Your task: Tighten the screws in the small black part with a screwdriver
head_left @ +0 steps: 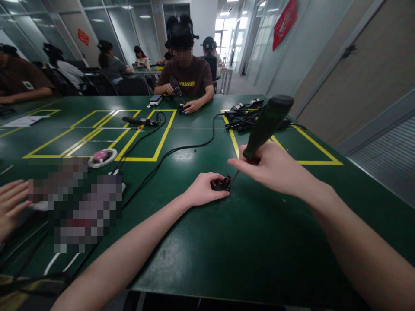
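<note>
My right hand (270, 166) is closed round the lower part of a screwdriver (267, 123) with a thick dark green handle and a black end cap. The tool leans to the right, and its thin shaft runs down to a small black part (224, 185) on the table. That part has a short round post standing up from it; its exact kind I cannot make out. My left hand (207, 189) pinches the part from the left, thumb in front and fingers behind. The screwdriver's tip is at the part's right side; whether it sits in a screw is too small to tell.
A green table (201, 268) bears yellow tape outlines. Black cables and tools (248, 114) are heaped at the back right. An electric screwdriver (139, 121) lies back left, its cord crossing leftward. Opposite, a person (184, 73) works with a power driver. Another person's hand (13, 207) is at left.
</note>
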{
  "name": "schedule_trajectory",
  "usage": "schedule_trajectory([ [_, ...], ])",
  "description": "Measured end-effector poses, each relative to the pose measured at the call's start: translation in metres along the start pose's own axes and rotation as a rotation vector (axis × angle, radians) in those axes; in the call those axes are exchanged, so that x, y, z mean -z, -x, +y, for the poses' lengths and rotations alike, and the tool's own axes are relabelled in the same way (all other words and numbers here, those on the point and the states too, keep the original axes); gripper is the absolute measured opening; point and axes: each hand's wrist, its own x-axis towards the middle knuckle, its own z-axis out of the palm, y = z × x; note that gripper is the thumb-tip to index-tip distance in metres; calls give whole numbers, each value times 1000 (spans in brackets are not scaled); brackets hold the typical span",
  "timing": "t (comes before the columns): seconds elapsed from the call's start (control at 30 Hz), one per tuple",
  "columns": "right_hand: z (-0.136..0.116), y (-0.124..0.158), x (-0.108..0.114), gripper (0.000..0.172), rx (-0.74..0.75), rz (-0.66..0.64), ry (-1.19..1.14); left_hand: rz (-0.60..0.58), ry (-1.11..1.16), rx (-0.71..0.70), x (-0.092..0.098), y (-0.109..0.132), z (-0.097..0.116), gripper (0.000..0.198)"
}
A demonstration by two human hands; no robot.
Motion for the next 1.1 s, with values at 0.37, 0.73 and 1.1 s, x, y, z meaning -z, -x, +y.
schedule_trajectory([
  [0.37, 0, 1, 0, 56, -17, 43, 48, -6, -25, 9, 2, 0, 2, 32],
  [0.73, -2, -3, 0, 40, -2, -5, -42, 5, -23, -8, 0, 0, -1, 33],
  [1.1, -4, -1, 2, 45, -5, -5, -10, -2, -30, 2, 1, 0, -1, 31],
])
